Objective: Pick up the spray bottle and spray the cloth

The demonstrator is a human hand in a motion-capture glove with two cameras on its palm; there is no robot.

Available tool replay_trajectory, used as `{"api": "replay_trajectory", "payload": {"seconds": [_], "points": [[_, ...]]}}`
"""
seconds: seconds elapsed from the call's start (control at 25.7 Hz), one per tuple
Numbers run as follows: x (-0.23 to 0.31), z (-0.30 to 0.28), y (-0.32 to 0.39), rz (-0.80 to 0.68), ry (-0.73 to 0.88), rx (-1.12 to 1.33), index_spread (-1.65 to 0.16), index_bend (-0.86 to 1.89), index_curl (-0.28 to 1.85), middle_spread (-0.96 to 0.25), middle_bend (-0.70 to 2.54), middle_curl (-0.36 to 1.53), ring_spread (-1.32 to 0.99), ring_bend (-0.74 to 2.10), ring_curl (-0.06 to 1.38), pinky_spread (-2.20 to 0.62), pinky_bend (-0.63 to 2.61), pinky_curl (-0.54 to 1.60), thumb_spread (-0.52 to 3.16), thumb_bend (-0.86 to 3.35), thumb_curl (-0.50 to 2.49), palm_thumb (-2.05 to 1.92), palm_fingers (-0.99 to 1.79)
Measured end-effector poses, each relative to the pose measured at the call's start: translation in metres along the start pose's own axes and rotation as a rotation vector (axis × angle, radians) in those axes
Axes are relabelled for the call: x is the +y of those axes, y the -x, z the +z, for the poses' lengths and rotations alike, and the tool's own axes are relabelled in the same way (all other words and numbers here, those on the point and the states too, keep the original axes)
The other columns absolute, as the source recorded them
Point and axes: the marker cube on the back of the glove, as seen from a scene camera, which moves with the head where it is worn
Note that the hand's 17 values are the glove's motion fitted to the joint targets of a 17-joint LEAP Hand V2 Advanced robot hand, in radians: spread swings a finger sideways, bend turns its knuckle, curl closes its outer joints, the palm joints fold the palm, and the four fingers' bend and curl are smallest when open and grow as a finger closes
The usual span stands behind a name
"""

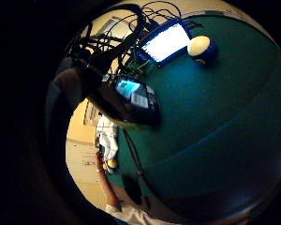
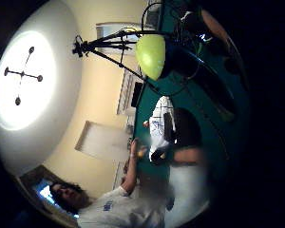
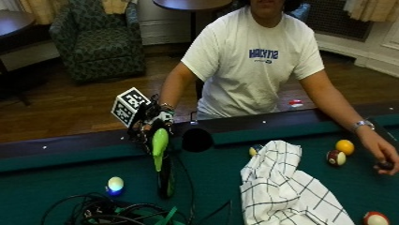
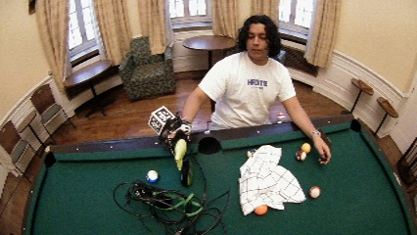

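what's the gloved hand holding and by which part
The right hand grips the spray bottle at its green spray head, the dark body hanging down to the table.

A games room in a house or club

It held a green-felted pool table with billiard balls — plus curtained windows, an armchair and side tables.

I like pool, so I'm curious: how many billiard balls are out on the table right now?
6 show: a white-and-blue ball by the cables, one at the cloth's top edge, two near the person's bare hand, one right of the cloth, one at its lower edge. The cloth may hide more.
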Motion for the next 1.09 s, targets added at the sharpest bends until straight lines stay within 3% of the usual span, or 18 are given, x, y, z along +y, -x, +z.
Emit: {"api": "replay_trajectory", "payload": {"seconds": [0.66,0.86,1.09], "points": [[-0.042,0.034,0.015,0.081,-0.078,-0.037,-0.35,0.10,0.28,-0.16,0.33,0.46,-0.15,0.59,0.39,0.05,0.49,0.39,1.04,-0.01,0.56,0.89,0.86],[-0.039,0.029,0.010,0.082,-0.115,-0.038,-0.32,0.15,0.30,-0.19,0.29,0.45,-0.18,0.57,0.38,-0.13,0.54,0.39,1.00,0.00,0.57,0.96,1.15],[-0.034,0.025,0.006,0.053,-0.122,-0.018,-0.31,0.27,0.38,-0.21,0.39,0.52,-0.21,0.66,0.45,-0.20,0.54,0.43,0.78,0.04,0.66,1.11,1.29]]}}
